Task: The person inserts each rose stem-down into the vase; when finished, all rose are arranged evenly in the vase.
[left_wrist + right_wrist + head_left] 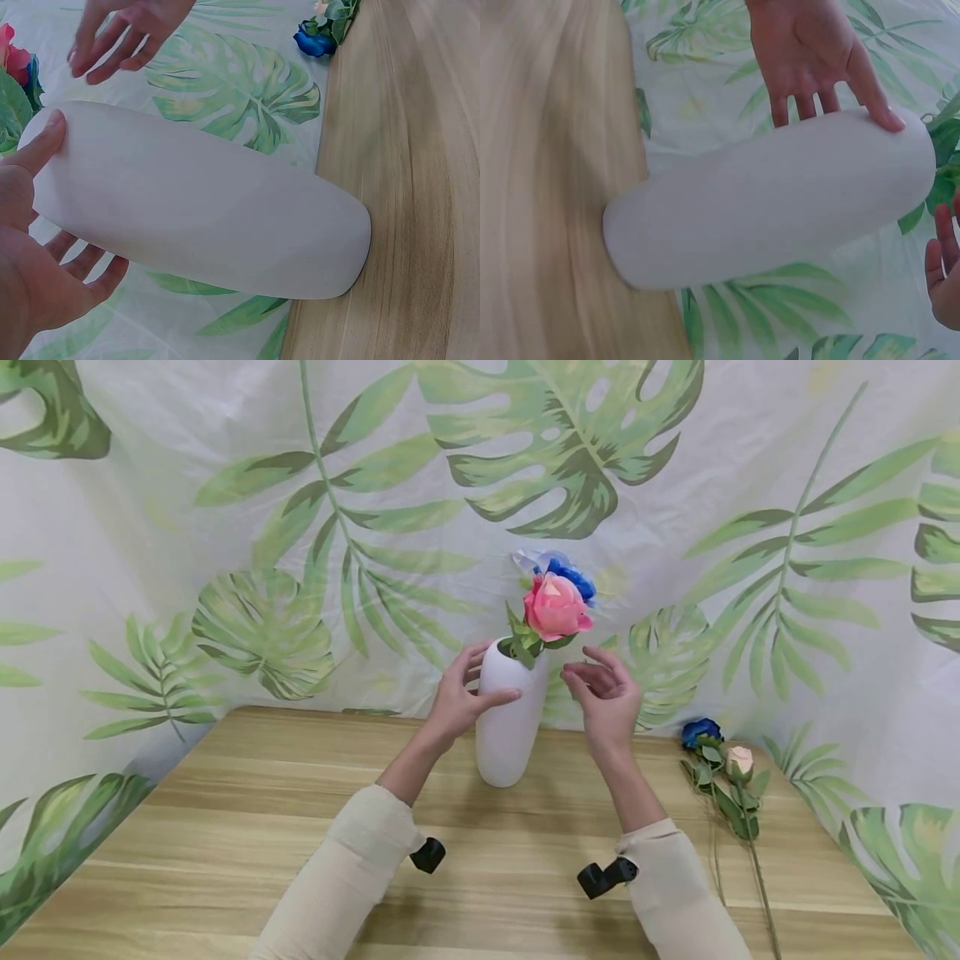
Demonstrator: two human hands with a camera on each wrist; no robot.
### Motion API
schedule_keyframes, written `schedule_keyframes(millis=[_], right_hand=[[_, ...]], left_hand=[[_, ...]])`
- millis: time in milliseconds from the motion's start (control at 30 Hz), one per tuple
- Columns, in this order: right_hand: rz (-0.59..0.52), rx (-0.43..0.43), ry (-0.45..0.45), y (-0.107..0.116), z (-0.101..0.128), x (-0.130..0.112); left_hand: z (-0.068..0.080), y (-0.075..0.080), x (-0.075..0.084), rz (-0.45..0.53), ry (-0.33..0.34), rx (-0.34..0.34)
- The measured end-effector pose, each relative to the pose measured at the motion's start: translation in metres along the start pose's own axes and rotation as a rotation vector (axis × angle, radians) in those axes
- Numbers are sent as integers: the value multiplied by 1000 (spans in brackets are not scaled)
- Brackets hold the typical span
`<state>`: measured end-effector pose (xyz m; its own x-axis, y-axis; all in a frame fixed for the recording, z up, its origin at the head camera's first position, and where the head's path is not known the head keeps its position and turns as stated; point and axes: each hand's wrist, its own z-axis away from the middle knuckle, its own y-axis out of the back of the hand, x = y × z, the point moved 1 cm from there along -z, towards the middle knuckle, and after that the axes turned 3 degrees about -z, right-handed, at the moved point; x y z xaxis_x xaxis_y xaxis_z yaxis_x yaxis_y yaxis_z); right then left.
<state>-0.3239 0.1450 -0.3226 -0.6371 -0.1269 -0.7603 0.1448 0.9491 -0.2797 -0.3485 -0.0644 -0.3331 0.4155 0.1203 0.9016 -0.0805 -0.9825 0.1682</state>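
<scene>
A long-stemmed dark-blue flower (701,732) and pale-peach rose (740,760) lie on the wood-grain table (225,835), right of the right hand (609,697), relaxed and empty. The left hand (456,700) grasps the tall white vase (512,727) between the hands; a layered pink flower (557,608) and bright-blue flower (577,582) rise from it.

Holding the vase (510,731) near the back edge of the table (225,827), with flowers (557,607) inside, left hand (456,697) at its left, right hand (611,702) beside its right; having loose roses (739,760) lying toward the back right corner.
</scene>
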Motion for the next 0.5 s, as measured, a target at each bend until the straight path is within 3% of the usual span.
schedule_keyframes(millis=[267, 500], right_hand=[[104, -103, -66, 37, 7, -4], [284, -188, -139, 73, 11, -16]], left_hand=[[0, 0, -1, -4, 4, -1], [-1, 0, -1, -6, 2, 2]])
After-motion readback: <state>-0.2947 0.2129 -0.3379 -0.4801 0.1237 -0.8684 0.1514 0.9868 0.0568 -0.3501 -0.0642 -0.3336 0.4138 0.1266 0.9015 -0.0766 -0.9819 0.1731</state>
